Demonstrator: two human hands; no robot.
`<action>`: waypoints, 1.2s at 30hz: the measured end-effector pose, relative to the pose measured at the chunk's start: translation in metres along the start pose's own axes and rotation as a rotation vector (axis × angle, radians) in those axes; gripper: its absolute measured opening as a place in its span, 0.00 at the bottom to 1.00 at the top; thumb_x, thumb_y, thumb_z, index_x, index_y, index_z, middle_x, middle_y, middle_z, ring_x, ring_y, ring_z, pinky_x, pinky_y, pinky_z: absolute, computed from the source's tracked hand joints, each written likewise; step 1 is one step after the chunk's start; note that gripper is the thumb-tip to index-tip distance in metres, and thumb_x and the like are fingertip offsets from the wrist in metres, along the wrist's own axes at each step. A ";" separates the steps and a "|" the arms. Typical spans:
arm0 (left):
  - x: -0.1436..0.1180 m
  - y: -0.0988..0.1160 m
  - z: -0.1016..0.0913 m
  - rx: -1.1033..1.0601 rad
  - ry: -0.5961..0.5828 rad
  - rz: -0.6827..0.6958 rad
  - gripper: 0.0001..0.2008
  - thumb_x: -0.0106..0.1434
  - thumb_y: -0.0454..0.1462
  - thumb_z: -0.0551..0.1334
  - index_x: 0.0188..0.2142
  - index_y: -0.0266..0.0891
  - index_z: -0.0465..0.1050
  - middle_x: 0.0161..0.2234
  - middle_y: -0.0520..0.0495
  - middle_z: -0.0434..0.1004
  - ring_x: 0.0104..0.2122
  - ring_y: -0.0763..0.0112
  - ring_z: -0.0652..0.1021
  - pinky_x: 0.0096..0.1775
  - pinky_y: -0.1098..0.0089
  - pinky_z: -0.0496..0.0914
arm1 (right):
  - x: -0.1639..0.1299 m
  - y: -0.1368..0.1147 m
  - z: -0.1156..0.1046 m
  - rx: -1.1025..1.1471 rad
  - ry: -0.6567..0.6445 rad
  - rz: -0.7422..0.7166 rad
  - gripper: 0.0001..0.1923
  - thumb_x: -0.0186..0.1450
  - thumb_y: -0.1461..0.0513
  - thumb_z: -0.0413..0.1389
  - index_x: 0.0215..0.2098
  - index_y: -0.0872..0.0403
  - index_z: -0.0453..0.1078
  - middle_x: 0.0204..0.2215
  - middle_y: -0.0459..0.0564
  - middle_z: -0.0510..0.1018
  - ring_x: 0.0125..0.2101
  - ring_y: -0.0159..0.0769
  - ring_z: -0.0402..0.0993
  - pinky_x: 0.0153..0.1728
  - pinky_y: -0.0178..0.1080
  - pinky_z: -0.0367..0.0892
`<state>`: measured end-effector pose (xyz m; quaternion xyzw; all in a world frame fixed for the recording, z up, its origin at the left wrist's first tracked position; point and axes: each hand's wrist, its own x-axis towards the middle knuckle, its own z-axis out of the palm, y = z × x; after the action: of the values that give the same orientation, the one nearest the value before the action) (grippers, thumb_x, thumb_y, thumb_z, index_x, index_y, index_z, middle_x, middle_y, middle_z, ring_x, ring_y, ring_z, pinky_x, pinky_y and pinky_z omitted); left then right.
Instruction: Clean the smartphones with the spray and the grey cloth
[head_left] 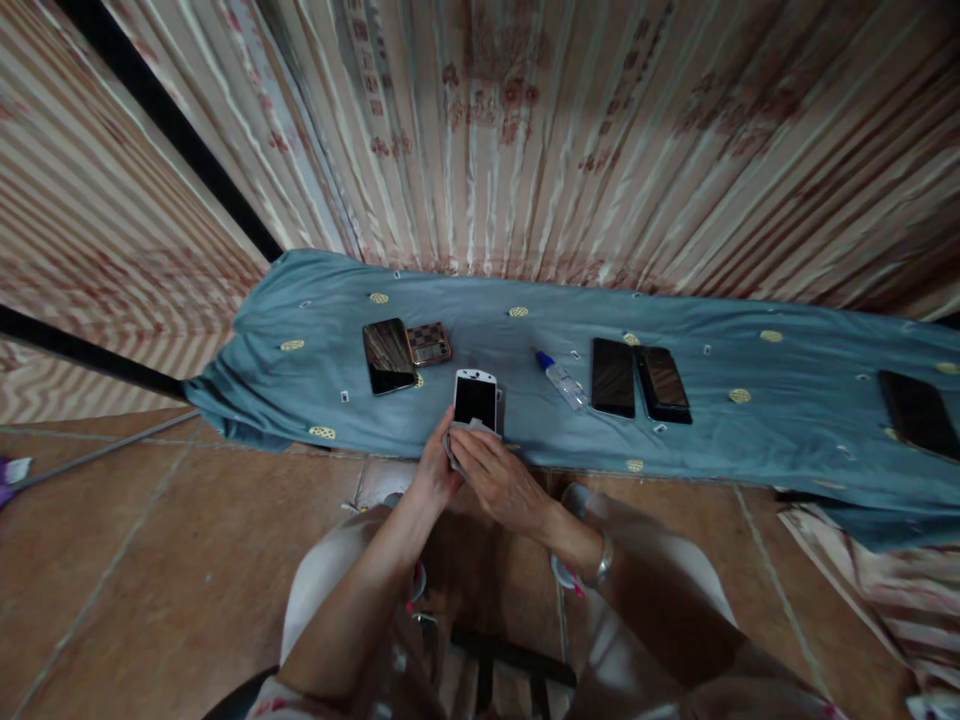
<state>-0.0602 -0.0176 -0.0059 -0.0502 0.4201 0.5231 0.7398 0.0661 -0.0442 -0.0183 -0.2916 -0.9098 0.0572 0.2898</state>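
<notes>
A white smartphone (475, 397) with a dark screen is held upright in my left hand (437, 462), whose fingers close round its lower left edge. Against the lower part of the screen, my right hand (501, 480) presses a folded grey cloth (474, 428). The lower end of the phone is hidden behind the cloth and my fingers. To the right lies a small clear bottle (564, 384) with a blue cap. On the left, a black tablet-like phone (388, 356) rests beside a phone in a checkered case (430, 344).
A blue-green cloth with yellow prints covers the long bench (810, 400). Farther right on it are a black phone (613, 377), a stacked pair of dark phones (663, 383) and another dark phone (919, 412). Striped curtains (510, 140) hang behind. Black poles (180, 130) stand at left.
</notes>
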 end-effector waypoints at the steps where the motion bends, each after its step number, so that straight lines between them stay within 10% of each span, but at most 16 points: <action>1: 0.001 -0.001 0.001 -0.025 0.024 0.025 0.13 0.61 0.38 0.65 0.22 0.36 0.71 0.19 0.52 0.73 0.19 0.77 0.73 0.27 0.76 0.70 | 0.001 0.001 0.000 0.004 0.010 0.009 0.30 0.65 0.73 0.42 0.65 0.65 0.56 0.57 0.63 0.71 0.59 0.47 0.64 0.58 0.53 0.69; 15: -0.009 -0.010 0.013 -0.021 0.010 0.042 0.14 0.68 0.35 0.55 0.35 0.33 0.79 0.31 0.45 0.82 0.35 0.69 0.81 0.50 0.69 0.72 | 0.009 0.023 -0.007 -0.042 0.050 0.115 0.26 0.69 0.71 0.42 0.64 0.67 0.58 0.59 0.67 0.68 0.62 0.48 0.61 0.60 0.54 0.66; 36: -0.010 -0.022 0.007 0.114 -0.052 0.089 0.09 0.63 0.36 0.63 0.38 0.35 0.80 0.37 0.44 0.84 0.48 0.63 0.80 0.55 0.63 0.69 | 0.015 0.033 -0.005 -0.074 0.087 0.177 0.26 0.69 0.71 0.42 0.64 0.65 0.59 0.60 0.66 0.68 0.63 0.49 0.60 0.60 0.56 0.65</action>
<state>-0.0388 -0.0313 -0.0027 0.0241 0.4317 0.5320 0.7281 0.0754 -0.0086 -0.0164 -0.3835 -0.8686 0.0361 0.3117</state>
